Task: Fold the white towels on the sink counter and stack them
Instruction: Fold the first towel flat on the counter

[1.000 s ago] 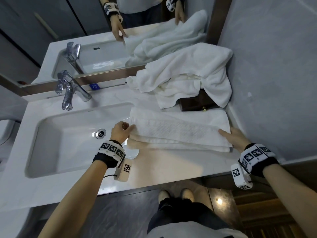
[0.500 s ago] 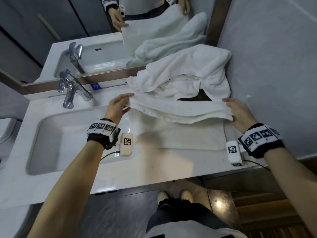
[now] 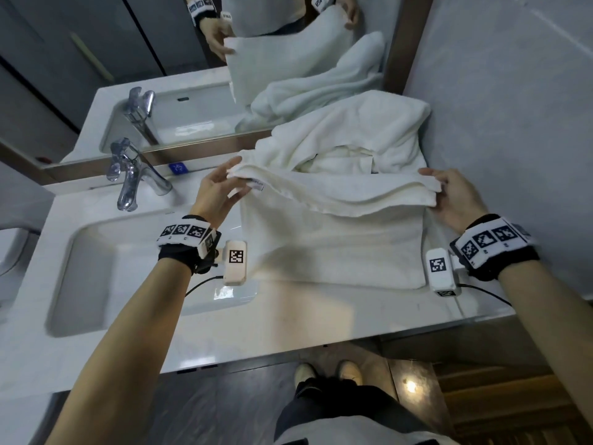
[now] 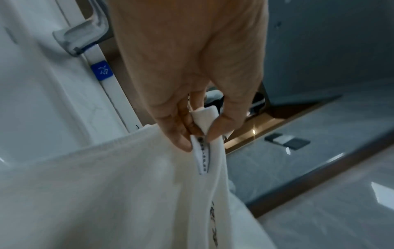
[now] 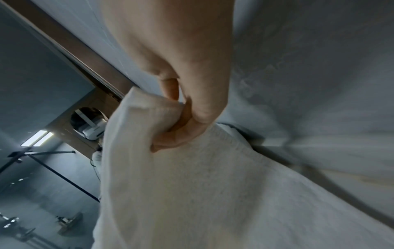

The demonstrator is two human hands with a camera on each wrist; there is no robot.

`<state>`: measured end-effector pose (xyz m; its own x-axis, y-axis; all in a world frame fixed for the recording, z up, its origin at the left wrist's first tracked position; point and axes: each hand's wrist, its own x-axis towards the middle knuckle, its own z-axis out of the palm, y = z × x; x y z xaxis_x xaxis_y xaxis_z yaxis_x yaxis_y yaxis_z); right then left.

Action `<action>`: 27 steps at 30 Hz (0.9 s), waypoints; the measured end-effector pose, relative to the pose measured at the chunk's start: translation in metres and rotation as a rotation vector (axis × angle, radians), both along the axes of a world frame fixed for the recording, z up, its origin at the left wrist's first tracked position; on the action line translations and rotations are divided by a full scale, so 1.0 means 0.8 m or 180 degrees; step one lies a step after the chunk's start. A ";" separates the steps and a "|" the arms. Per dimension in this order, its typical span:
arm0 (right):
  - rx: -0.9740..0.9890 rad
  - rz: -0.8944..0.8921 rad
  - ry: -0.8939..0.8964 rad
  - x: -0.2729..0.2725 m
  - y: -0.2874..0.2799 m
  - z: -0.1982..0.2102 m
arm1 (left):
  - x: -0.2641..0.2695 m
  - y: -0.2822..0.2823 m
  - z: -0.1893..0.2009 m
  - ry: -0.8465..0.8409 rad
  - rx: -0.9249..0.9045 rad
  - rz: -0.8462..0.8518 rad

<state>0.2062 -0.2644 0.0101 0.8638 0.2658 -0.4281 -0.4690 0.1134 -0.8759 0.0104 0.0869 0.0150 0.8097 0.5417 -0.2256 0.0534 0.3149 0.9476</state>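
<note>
A white towel point(image 3: 333, 239) hangs folded double above the right part of the sink counter point(image 3: 288, 319), its lower edge touching the marble. My left hand point(image 3: 221, 187) pinches its upper left corner beside the label point(image 4: 201, 156); thumb and fingers grip the cloth in the left wrist view, left hand point(image 4: 192, 121). My right hand point(image 3: 449, 194) pinches the upper right corner, seen close as the right hand point(image 5: 185, 118) on the towel point(image 5: 192, 185). A crumpled pile of white towels point(image 3: 353, 139) lies behind it in the corner.
The basin point(image 3: 134, 268) lies left of the towel, with a chrome faucet point(image 3: 131, 178) at its back. A mirror point(image 3: 224, 59) runs along the rear wall. A grey tiled wall point(image 3: 513, 107) closes the right side. The counter's front edge is near my feet.
Both hands lifted the towel's near edge off the counter and raised it up and away, so the towel now hangs from its top corners instead of lying flat.
</note>
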 end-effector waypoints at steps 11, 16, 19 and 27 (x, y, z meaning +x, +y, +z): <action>-0.1324 0.0906 -0.0875 -0.015 -0.017 -0.059 | -0.015 -0.004 -0.051 0.0635 0.1007 0.0037; -0.1893 0.0370 -0.0978 0.001 -0.014 -0.058 | -0.014 0.005 -0.045 0.0526 0.1331 0.0046; -0.1785 0.0254 -0.1099 0.002 -0.006 -0.049 | -0.010 0.011 -0.043 0.0722 0.1615 -0.0011; -0.1788 0.0207 -0.1906 -0.010 0.012 -0.031 | 0.002 0.015 -0.058 0.1294 0.2107 -0.0028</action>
